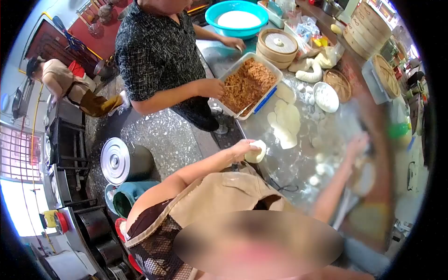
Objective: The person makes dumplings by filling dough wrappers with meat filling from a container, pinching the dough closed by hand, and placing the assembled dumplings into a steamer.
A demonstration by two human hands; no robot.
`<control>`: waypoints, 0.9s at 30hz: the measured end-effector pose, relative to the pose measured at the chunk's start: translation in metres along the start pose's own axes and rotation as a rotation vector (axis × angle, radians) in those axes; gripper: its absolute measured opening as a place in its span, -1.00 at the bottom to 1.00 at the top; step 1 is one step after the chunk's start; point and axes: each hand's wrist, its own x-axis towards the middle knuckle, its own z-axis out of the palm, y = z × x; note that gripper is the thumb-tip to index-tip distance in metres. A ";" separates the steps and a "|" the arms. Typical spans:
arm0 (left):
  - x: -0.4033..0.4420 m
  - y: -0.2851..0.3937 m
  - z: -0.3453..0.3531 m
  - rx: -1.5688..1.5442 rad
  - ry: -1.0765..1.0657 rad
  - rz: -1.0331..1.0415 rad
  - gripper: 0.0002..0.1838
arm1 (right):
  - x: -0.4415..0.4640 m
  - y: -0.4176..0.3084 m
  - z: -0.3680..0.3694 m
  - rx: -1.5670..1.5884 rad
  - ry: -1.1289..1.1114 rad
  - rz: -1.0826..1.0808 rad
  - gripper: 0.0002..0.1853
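My left hand point(243, 149) is closed on a round, flat white dough wrapper point(255, 152) at the near edge of the metal work table point(289, 170). Farther right, my right hand point(357, 143) is over the table, smeared by motion. A dark blurred shape lies beside its fingers, and I cannot make out whether the hand holds it. Between the hands, several small white dough pieces point(315, 180) lie on the floured surface. Flattened dough sheets point(284, 123) lie beyond my left hand, below a plastic tub of reddish-brown filling point(249, 86).
A co-worker in a dark patterned shirt point(154, 56) stands left of the table, one hand at the filling tub. Bamboo steamers point(277, 46), a turquoise basin point(237, 19), a dough roll point(310, 71) and a white bowl point(326, 97) stand around. A lidded pot point(115, 161) is on the floor.
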 end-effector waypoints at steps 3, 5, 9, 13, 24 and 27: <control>-0.005 0.008 0.005 -0.023 0.012 0.003 -0.65 | -0.020 0.006 0.015 -0.543 -0.192 -0.520 -0.68; -0.004 0.006 0.002 -0.039 0.005 0.024 -0.65 | -0.083 -0.016 0.043 -0.630 -0.427 -0.362 -0.72; -0.006 0.010 -0.002 -0.003 0.049 0.028 -0.64 | -0.161 0.014 0.081 -0.188 -0.869 0.029 -0.74; -0.007 0.011 -0.004 -0.005 0.072 0.019 -0.63 | -0.201 0.013 0.091 -0.123 -0.956 0.272 -0.74; -0.005 0.011 0.002 -0.024 0.036 -0.011 -0.69 | -0.226 0.011 0.094 -0.109 -1.150 0.412 -0.71; -0.002 0.011 0.002 -0.024 0.012 -0.013 -0.68 | -0.233 0.003 0.094 0.155 -1.052 0.854 -0.69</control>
